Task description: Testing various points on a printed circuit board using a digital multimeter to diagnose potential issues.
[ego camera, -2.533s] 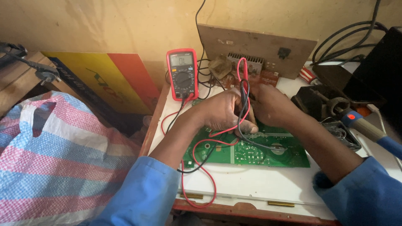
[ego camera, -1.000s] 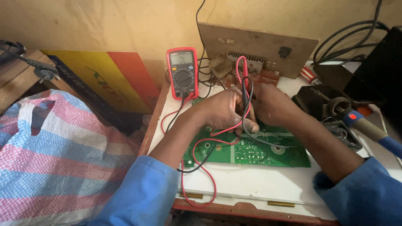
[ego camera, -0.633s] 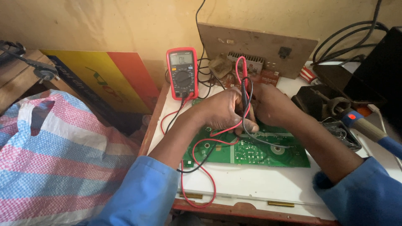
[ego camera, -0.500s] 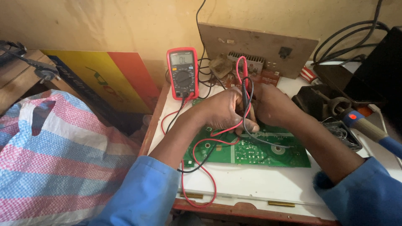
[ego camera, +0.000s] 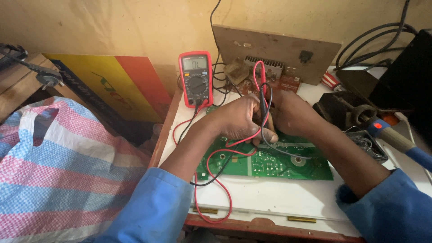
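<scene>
**Both hands on probes over a green circuit board**

A flat green printed circuit board [ego camera: 270, 164] lies on the white worktop [ego camera: 274, 200], near the middle of the bench and just under both hands. The left hand [ego camera: 240, 119] rests over the board's far left part, its fingers curled and pinching a thin red test probe [ego camera: 263, 85] that stands up between the two hands. The right hand [ego camera: 290, 112] sits just beside it, touching it, fingers folded down toward the board; it seems closed around the black probe, though the exact hold is hidden behind the left hand. A red lead wire [ego camera: 216, 198] loops from the hands toward the near edge of the worktop, and a black lead wire [ego camera: 279, 150] trails across the board.

Farther back and to the left stands a red digital multimeter [ego camera: 196, 78], propped upright. At the right lies a blue-handled soldering iron [ego camera: 398, 144]. Far left, a pink, blue and white woven plastic bag [ego camera: 58, 166] fills the near corner.
</scene>
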